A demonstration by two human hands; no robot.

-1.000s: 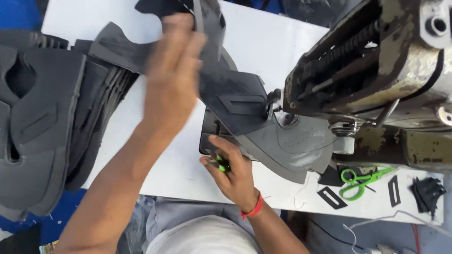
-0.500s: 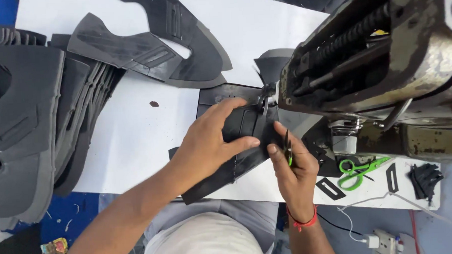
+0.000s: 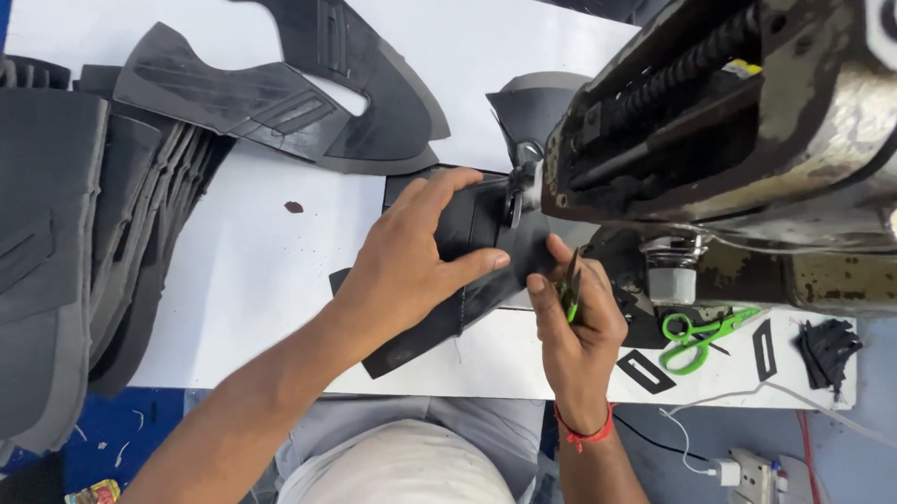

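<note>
The left hand point(image 3: 409, 263) lies flat and spread on a black shoe piece point(image 3: 469, 271), pressing it down on the white table point(image 3: 260, 268). The piece sits right under the needle end of the big old sewing machine point(image 3: 742, 122). The right hand point(image 3: 575, 327) is just beside the machine. Its fingers are closed around small green thread snips point(image 3: 572, 287), and its fingertips touch the edge of the same black piece.

It looks like sewing on this piece is in the middle: the piece is at the needle, and a light stitch line seems to run across it. A big stack of grey and black cut pieces point(image 3: 61, 246) waits far to the left of the machine. Two more pieces point(image 3: 294, 88) lie loose on the table, left of the machine too.

Below the machine lie green-handled scissors point(image 3: 705, 334) and small black scraps point(image 3: 647, 371). No clear labels or signs show. A little bright wrapper point(image 3: 91, 498) lies on the blue floor, far down-left of the machine.
</note>
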